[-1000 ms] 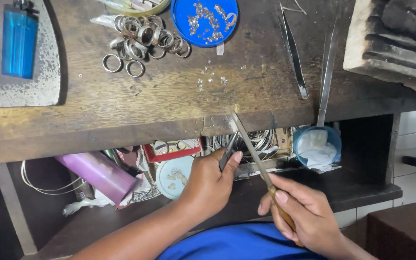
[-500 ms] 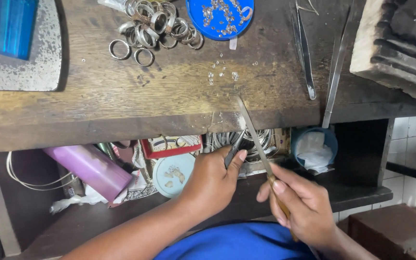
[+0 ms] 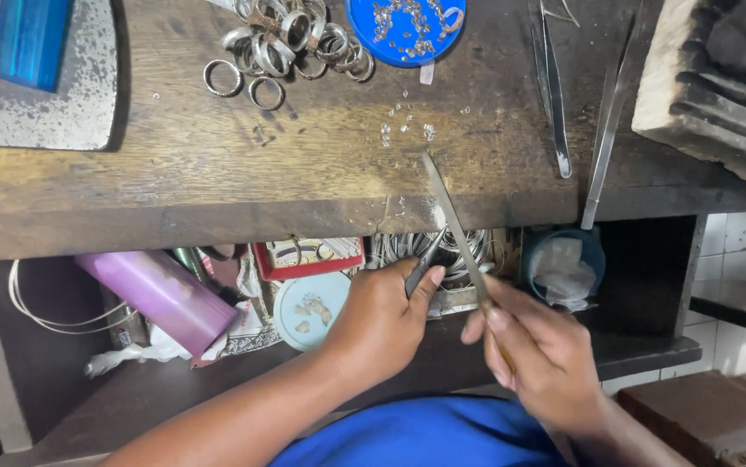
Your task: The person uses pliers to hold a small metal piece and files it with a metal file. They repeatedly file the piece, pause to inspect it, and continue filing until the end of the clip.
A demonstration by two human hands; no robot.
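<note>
Left hand (image 3: pixel 382 324) pinches a small dark piece (image 3: pixel 422 270) below the bench edge (image 3: pixel 217 220), right hand (image 3: pixel 537 359) grips a slim stiff file (image 3: pixel 452 220) by its near handle; likely light, rigid, best held low.

Blue lid (image 3: pixel 405 26), silver rings (image 3: pixel 291 39), pink-purple tube (image 3: pixel 159 294), brown wooden bench (image 3: pixel 217 173), blue shirt (image 3: pixel 429 441)

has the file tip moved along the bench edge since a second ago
No. The file tip lies just below the loose stones, as before; only the camera shifted.
</note>
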